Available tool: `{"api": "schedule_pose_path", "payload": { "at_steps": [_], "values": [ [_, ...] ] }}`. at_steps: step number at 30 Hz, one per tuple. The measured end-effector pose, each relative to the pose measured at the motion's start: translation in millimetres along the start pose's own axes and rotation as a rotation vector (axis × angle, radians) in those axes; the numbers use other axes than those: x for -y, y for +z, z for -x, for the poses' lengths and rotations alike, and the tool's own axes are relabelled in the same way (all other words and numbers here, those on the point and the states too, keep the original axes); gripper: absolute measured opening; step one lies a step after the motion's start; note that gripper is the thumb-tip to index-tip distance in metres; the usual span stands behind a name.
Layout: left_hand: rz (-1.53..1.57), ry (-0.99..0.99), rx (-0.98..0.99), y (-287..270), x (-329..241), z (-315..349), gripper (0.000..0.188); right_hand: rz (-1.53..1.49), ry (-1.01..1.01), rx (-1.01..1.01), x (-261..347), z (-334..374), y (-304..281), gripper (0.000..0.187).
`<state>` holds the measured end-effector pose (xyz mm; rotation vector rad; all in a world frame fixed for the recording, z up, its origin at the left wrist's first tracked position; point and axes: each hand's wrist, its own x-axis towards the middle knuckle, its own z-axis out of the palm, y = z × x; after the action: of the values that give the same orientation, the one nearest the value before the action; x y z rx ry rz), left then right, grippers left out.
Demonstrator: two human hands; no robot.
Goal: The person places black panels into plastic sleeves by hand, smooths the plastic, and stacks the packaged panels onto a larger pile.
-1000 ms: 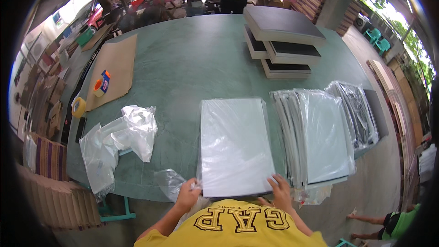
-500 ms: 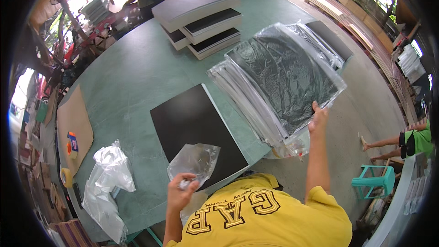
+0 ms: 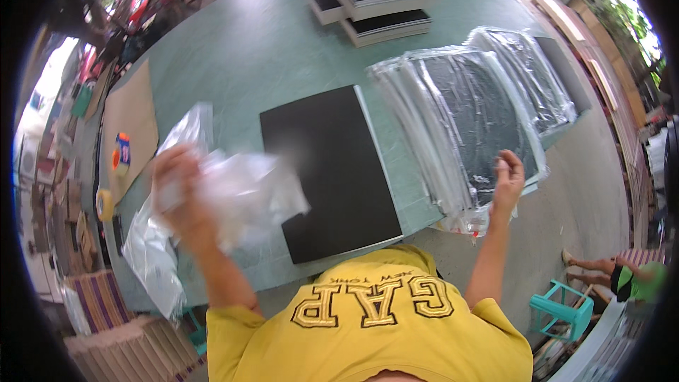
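My left hand (image 3: 182, 194), smeared by motion, grips a crumpled clear plastic bag (image 3: 258, 194) above the left part of the table. The bag's free end reaches over the left edge of a black flat board (image 3: 332, 177), which lies bare in front of me with a pale edge showing. More clear plastic bags (image 3: 152, 255) lie under and beside my left forearm. To the right sits a stack of black boards in clear plastic (image 3: 470, 120). My right hand (image 3: 511, 180) is over its near right part, fingers loosely bent and apart, with nothing visible in them.
Thick black-topped blocks (image 3: 385, 0) are piled at the table's far side. Another plastic-wrapped stack (image 3: 537, 85) lies at the far right. On the left are brown cardboard (image 3: 131, 127), an orange-and-blue tape roll (image 3: 122, 154) and a yellowish roll (image 3: 105, 205). A green stool (image 3: 566, 311) stands right.
My left hand has swung left and up with the plastic bag, off the black board. My right hand has let go of the wrapped stack's edge, and the top wrapped board now lies flat.
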<state>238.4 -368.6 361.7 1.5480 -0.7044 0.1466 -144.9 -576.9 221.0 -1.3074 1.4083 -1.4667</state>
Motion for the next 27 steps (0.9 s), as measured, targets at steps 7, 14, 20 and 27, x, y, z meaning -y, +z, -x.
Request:
{"api": "schedule_pose_path", "payload": {
  "at_steps": [7,14,20,27],
  "values": [
    [0.02,-0.126,0.893,143,114,84,0.031,-0.562,0.523,0.828,2,113,149,0.039],
    [0.073,-0.341,0.543,124,148,27,0.031,-0.265,0.788,1.325,-35,94,123,0.038],
    [0.197,-0.322,0.809,134,134,46,0.021,-0.488,0.761,1.21,-5,81,170,0.04],
    [0.1,-0.362,0.209,95,124,-19,0.014,-0.133,0.884,1.136,7,63,175,0.028]
  ]
}}
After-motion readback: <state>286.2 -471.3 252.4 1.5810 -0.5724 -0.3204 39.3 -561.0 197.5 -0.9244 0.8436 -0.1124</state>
